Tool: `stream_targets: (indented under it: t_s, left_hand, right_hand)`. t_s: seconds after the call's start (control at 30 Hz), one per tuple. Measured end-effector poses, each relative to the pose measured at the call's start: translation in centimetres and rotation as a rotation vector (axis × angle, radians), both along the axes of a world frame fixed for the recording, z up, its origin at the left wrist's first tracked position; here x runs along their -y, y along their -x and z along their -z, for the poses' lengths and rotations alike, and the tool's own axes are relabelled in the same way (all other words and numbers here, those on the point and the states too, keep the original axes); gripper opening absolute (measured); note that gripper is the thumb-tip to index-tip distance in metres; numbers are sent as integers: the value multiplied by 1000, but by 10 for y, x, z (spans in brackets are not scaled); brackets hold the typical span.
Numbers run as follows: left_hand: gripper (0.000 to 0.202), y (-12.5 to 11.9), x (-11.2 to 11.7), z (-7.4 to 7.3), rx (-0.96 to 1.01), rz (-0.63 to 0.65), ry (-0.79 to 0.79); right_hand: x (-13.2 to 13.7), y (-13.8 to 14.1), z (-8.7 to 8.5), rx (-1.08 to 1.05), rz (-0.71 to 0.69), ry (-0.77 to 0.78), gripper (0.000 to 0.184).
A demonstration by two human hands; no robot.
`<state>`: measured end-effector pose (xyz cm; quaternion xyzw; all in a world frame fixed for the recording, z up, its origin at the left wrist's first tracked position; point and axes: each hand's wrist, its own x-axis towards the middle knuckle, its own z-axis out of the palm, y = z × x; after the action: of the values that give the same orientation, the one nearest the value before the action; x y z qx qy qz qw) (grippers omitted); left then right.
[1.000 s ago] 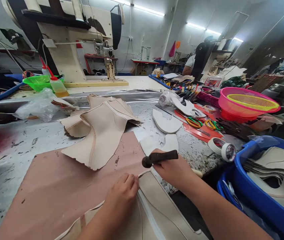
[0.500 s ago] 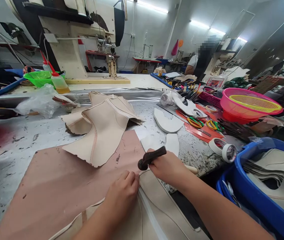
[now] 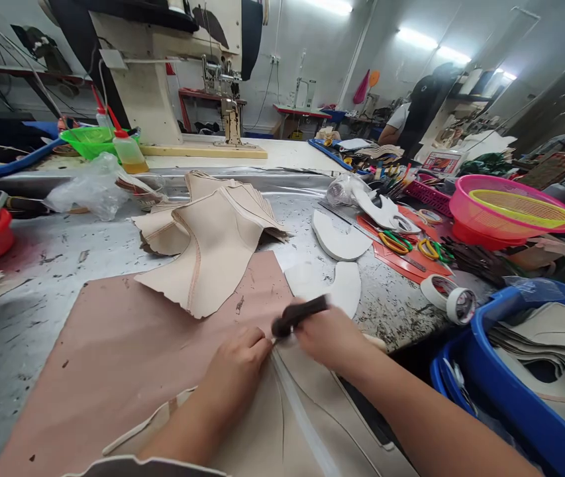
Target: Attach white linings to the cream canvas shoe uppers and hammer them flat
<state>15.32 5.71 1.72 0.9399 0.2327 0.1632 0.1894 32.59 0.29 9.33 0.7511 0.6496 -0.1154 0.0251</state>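
My right hand (image 3: 329, 336) is closed round the pale handle of a hammer (image 3: 302, 314), whose dark head is blurred by motion. The head is low over the top end of a beige leather piece (image 3: 319, 391), close to my left fingertips; whether it touches cannot be made out. Along the leather runs a whitish strip of tape (image 3: 302, 417), with stitched or creased lines beside it. My left hand (image 3: 240, 364) has its fingers bent together at the leather's upper edge, gripping it. Under the leather lies a reddish-brown board (image 3: 128, 344).
Beyond the board sits a stack of beige leather pieces (image 3: 212, 245). White curved pieces (image 3: 339, 238), scissors (image 3: 396, 242) and tape rolls (image 3: 461, 305) lie to the right. A blue bin (image 3: 483, 344) holds more leather. A sewing machine (image 3: 148, 99) stands behind; a person (image 3: 401, 122) is further back.
The hammer head has dipped slightly toward the leather and become blurred. The leather's near left edge now curls up, showing a grey underside. The whole view has shifted a little.
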Motion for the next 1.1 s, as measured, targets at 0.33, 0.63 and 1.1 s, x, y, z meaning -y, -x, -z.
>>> stream_targets:
  t_s: [0.33,0.63,1.1]
  left_hand:
    - [18,4,-2,-12,-58,-110,112]
    - [35,14,3,-7,-23,22,-24]
    - [32,21,-2,-5,34,36,-49]
  right_hand:
    - [-2,6,11,51,-88,62,22]
    - [0,17,-6,15,-39,35,23]
    - [0,24,-3,19,-25,-3,24]
